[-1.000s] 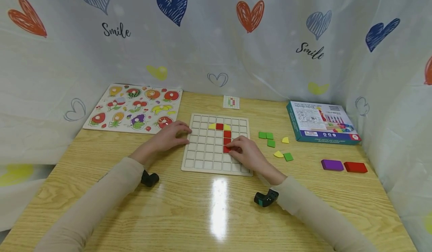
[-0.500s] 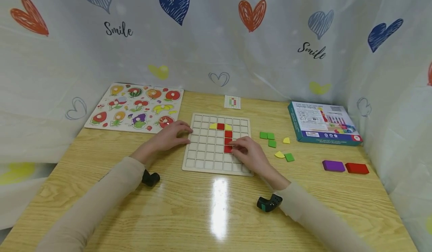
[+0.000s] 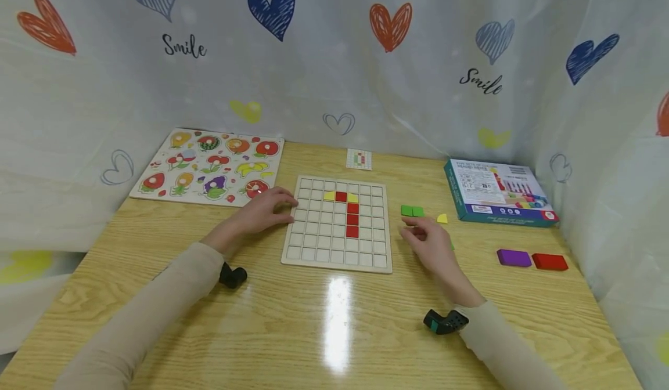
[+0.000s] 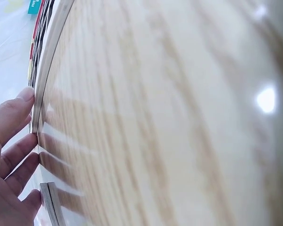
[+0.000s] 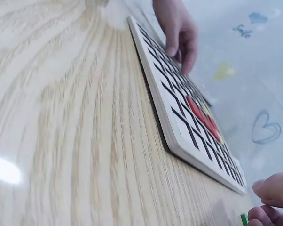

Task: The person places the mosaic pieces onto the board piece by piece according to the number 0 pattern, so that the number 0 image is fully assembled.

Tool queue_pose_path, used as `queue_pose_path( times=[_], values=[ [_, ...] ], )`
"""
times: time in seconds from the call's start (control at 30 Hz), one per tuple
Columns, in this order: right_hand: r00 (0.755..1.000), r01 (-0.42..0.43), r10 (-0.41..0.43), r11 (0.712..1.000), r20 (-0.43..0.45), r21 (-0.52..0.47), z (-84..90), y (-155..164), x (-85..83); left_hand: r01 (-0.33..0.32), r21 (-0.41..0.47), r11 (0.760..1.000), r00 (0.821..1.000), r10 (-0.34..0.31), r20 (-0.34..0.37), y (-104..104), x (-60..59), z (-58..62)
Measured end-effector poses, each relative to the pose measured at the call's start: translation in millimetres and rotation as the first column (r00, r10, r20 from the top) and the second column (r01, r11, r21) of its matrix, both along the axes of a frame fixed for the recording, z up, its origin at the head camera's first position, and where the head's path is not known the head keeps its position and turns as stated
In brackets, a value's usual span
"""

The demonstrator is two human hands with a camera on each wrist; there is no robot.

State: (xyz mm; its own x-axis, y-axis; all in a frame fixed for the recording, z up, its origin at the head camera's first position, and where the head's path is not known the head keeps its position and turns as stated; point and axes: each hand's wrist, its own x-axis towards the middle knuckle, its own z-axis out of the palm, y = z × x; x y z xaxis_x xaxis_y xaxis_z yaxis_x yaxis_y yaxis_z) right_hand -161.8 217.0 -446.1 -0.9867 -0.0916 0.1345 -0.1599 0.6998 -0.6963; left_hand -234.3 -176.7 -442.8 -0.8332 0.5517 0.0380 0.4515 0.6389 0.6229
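A pale wooden grid board (image 3: 316,227) lies mid-table. On it sit a column of red square tiles (image 3: 352,220), another red tile (image 3: 341,197) above, and yellow quarter-round pieces (image 3: 329,195) on either side of that one. My left hand (image 3: 266,210) touches the board's left edge, thumb and fingers apart; the left wrist view shows its thumb (image 4: 12,110) at the rim. Right of the board, my right hand (image 3: 431,245) hovers low over loose tiles, fingers bent loosely, nothing visibly held. Two green tiles (image 3: 412,210) and a yellow piece (image 3: 442,219) show beyond it; others are mostly hidden.
A fruit puzzle board (image 3: 209,169) lies at the back left. Behind the grid board is a small pattern card (image 3: 359,159). To the right are a boxed set (image 3: 499,192), a purple block (image 3: 514,257) and a red block (image 3: 550,262). A curtain hangs behind the table.
My right hand has left the red tile column and moved right, off the board, over the loose green and yellow pieces. My left hand has stayed at the board's left edge.
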Motion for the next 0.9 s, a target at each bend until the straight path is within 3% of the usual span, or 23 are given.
queue_pose_path(
  times=[0.13, 0.3, 0.9],
  values=[
    [0.999, 0.046, -0.043, 0.993, -0.030, 0.109, 1.8, 23.5, 1.7, 0.002, 0.000, 1.000, 1.000, -0.002, 0.000, 0.3, -0.3, 0.5],
    [1.000, 0.026, -0.027, 0.982, 0.006, 0.187, 2.1, 40.0, 4.6, 0.010, -0.002, 1.000, 1.000, -0.010, -0.014, -0.6, -0.5, 0.4],
    [1.000, 0.002, 0.002, 0.982, -0.018, 0.187, -1.4, 43.5, 7.1, 0.004, -0.008, 1.000, 1.000, -0.004, -0.004, 0.1, -0.6, -0.6]
  ],
)
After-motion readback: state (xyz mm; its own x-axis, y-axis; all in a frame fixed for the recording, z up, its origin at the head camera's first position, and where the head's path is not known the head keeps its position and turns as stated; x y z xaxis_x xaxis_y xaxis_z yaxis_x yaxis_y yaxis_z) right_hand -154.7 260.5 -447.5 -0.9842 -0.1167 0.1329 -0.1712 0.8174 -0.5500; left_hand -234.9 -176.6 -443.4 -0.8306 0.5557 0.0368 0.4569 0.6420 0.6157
